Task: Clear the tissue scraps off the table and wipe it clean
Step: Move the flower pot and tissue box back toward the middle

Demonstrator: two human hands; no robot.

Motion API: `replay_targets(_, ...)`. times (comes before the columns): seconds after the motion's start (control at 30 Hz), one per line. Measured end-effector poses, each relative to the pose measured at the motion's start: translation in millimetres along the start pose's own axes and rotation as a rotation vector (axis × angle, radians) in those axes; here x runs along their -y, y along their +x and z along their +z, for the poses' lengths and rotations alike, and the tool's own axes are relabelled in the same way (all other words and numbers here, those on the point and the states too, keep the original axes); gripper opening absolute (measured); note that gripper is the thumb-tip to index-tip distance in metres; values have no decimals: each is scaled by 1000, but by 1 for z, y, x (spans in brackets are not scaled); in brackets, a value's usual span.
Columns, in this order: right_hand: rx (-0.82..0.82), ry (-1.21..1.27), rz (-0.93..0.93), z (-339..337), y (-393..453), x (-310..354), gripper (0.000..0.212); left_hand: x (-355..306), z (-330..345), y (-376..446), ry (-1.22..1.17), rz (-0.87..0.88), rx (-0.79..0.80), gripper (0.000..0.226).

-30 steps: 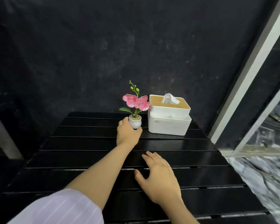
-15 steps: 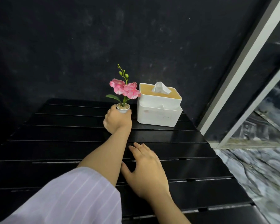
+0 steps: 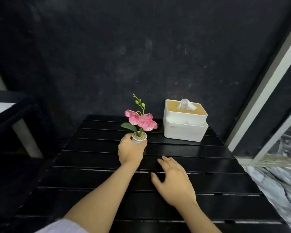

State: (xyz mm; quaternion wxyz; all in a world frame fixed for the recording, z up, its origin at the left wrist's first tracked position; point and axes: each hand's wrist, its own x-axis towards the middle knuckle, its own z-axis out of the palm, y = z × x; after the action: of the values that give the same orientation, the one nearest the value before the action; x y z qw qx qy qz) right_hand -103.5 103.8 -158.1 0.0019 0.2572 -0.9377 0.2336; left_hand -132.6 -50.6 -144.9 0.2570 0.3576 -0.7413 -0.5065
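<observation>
Leftward from the tissue box (image 3: 186, 122) we have carried the flower pot (image 3: 139, 137), our left hand (image 3: 131, 151) gripping it; right hand (image 3: 174, 181) rests open on the tabletop (image 3: 208, 165), no scraps visible.

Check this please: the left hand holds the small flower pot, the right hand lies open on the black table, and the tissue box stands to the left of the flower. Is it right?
One detail is wrong. In the head view the tissue box stands to the right of the flower, not the left. The left hand does hold the small flower pot, and the right hand lies open on the black table.
</observation>
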Motion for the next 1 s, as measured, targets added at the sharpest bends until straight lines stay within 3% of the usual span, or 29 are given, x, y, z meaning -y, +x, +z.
replay_targets(0.63, 25, -8, 23, -6, -5, 7, 58, 22, -78, -64, -84, 18, -26, 33)
replay_targets(1.0, 19, -16, 4, -2, -2, 4, 59, 28, -68, -60, 143, 109, 69, 48)
